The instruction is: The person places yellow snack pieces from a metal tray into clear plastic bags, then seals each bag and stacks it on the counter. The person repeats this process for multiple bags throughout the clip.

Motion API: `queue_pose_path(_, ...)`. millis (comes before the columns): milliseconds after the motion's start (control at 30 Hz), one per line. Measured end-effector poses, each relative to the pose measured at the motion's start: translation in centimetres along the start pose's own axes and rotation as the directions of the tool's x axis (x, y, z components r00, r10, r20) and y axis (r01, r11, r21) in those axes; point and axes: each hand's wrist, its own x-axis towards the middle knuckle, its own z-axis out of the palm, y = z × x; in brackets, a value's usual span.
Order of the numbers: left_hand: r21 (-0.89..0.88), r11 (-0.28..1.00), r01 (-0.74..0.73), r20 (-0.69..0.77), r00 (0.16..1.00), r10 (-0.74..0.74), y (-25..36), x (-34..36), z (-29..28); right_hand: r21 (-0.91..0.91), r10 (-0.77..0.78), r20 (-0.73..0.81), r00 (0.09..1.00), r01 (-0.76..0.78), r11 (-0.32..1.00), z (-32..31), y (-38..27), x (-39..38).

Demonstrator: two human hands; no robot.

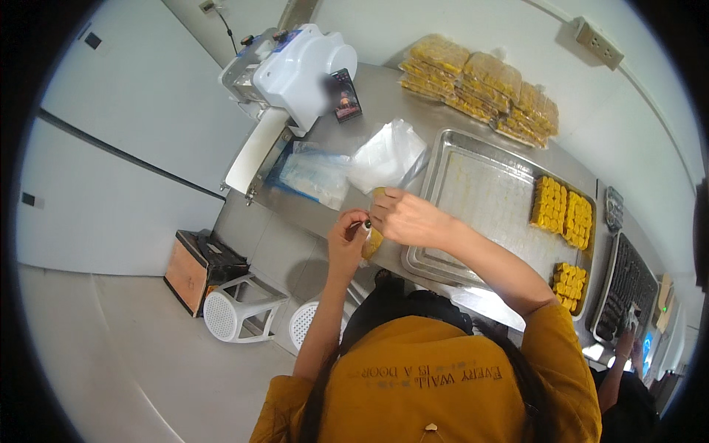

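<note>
While partly hidden, yellow packet [374, 244]: at the near edge of the counter [380, 85].
Left hand [346, 242]: fingers narrow, pinching packet's top.
Right hand [410, 218]: fingers curled alongside; cannot tell whether gripping.
Metal tray [476, 193]: nearby, yellow blocks [550, 204] along right side.

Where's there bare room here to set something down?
The metal tray is bare left of the yellow blocks, though the right forearm crosses its near side; so is the counter between phone and stacked bags. Crowded: around left hand and right hand, by white plastic.
</note>
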Motion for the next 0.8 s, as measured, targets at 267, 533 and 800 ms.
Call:
queue_pose_path(267,-0.009,0.974,0.225,-0.239,0.946,-0.221,-3.9,-1.6,1.0,0.879,0.783,0.446,0.434,-0.376,-0.292,8.1,-3.7,-1.7)
queue_pose_path(533,-0.409,0.880,0.244,-0.297,0.875,-0.381,-4.6,-0.9,2.5,0.953,0.880,0.291,0.376,-0.037,-0.299,10.8,-5.9,-1.8)
queue_pose_path(800,-0.442,0.852,0.281,-0.160,0.910,-0.383,-4.9,-0.7,2.8,0.763,0.928,-0.191,0.321,-0.547,0.346,11.0,-6.2,-1.9)
